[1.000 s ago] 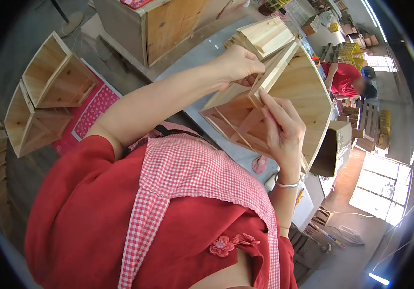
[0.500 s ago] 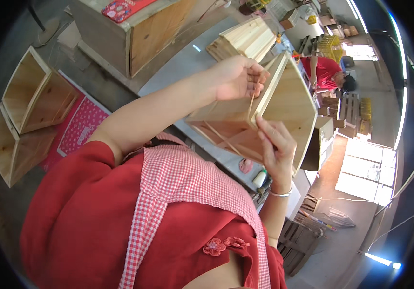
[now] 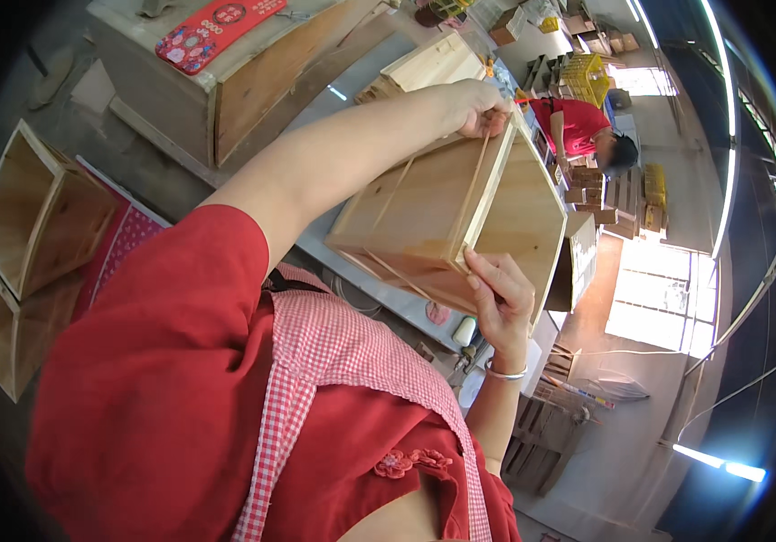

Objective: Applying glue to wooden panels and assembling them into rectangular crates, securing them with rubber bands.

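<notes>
A pale wooden box [image 3: 410,212], tilted with its open side facing right, stands on the worktable in front of me. Along its rim runs a thin wooden strip [image 3: 476,194]. My left hand [image 3: 485,112] is closed at the far end of that strip, its fingertips pinched together and partly hidden. At the near corner of the rim, my right hand [image 3: 503,294] pinches the strip's other end against the box between thumb and fingers. A bangle circles my right wrist.
Stacked wooden boards [image 3: 433,61] lie behind the box. Two more wooden boxes [image 3: 40,208] stand at the left. A red decorated packet [image 3: 216,34] rests on a large cabinet [image 3: 162,90]. A white bottle [image 3: 465,331] is near my right forearm. A person in red [image 3: 578,126] works farther back.
My left hand has moved away from my right, toward the far rim corner, and its fingers have closed in. The strip now lies along the rim. My right hand stays at the near corner.
</notes>
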`<state>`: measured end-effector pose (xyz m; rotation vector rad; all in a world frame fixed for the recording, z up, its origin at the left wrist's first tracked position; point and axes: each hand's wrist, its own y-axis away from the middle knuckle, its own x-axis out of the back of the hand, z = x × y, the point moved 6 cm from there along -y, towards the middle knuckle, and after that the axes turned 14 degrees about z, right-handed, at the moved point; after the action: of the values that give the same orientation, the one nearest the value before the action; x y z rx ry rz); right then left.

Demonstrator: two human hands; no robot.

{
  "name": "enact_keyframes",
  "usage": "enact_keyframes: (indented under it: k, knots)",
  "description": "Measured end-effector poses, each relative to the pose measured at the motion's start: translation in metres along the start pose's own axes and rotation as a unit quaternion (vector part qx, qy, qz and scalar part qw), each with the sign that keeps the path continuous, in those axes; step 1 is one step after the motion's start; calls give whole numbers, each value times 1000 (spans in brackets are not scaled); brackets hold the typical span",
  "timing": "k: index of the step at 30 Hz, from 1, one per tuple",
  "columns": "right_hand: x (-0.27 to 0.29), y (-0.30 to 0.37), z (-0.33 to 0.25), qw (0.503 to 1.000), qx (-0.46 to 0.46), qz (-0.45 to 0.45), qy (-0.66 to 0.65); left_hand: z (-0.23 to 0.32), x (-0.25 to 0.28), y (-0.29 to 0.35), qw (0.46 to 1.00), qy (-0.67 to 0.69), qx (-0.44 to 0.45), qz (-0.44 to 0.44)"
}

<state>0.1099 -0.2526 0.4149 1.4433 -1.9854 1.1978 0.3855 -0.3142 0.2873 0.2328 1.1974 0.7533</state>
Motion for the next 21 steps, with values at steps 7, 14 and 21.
enact_keyframes:
  k: [7,14,21]
  knots:
    - [-1,-4,-3,1000,1,-18,11,42,-6,30,805,-449,-364,135]
    - [-1,2,4,998,28,-4,60,24,-30,5,808,-417,-355,216]
    - [16,-21,9,985,118,-73,106,31,-2,4,790,-363,-443,220]
